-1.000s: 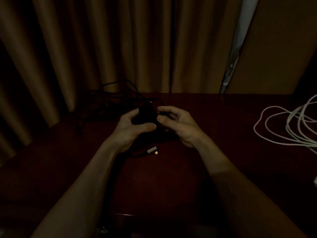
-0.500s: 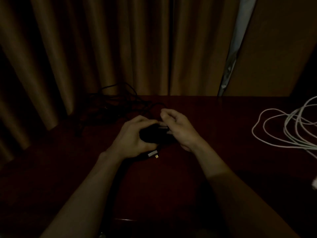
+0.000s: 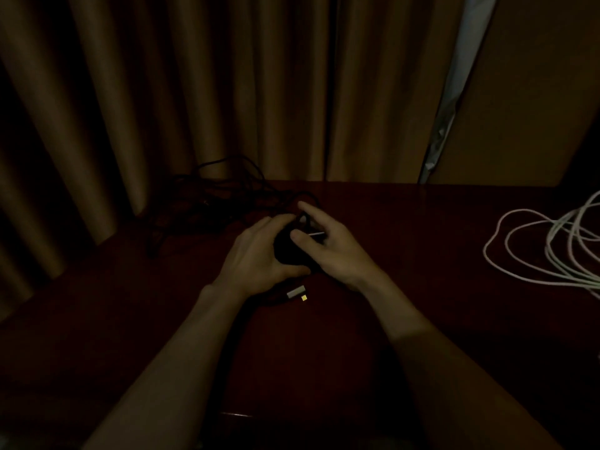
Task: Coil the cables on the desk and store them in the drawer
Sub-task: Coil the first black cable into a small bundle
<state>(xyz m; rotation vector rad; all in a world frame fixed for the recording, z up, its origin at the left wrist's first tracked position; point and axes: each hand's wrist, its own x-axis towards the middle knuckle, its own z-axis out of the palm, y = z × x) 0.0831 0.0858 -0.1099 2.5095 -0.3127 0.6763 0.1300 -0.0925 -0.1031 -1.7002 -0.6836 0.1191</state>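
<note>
Hanging tan curtains [image 3: 194,92] fill the back; light is dim. Dark red worktop [image 3: 422,261] runs below them. White cable [image 3: 532,254] lies in loose loops at the right edge, well apart from both hands. Black cable [image 3: 220,196] sits tangled at back left against the curtains, trailing toward centre. Left hand [image 3: 256,258] is curled round a dark coil [image 3: 285,251] of that cable, mid-worktop. Right hand [image 3: 337,251] meets the coil from the right, thumb and forefinger pinching a small loop at its top, other fingers loose. Silver plug [image 3: 296,291] lies on the worktop just below the left hand.
</note>
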